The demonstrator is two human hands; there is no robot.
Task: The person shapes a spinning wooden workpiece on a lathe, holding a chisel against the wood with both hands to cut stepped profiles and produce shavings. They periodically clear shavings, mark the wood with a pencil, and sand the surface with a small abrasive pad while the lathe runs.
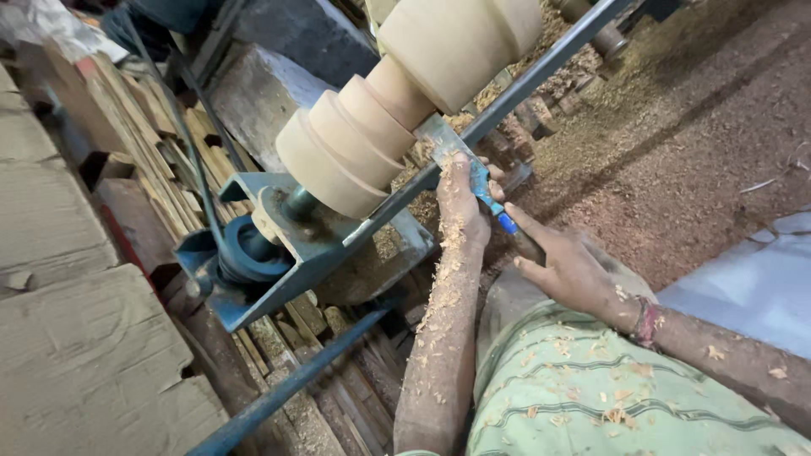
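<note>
Head view: lathe work.
Left hand (pixel 460 198): clenched on chisel (pixel 473 173), blade at workpiece (pixel 397 101).
Right hand (pixel 570 266): grasping chisel handle.

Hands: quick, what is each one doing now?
Left hand: closed over the chisel blade on the tool rest bar.
Right hand: closed on the chisel's handle.

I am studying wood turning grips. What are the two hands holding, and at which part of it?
Both hold one chisel. The left hand presses its blade near the tip on the metal rest bar; the right hand grips the rear handle end.
</note>
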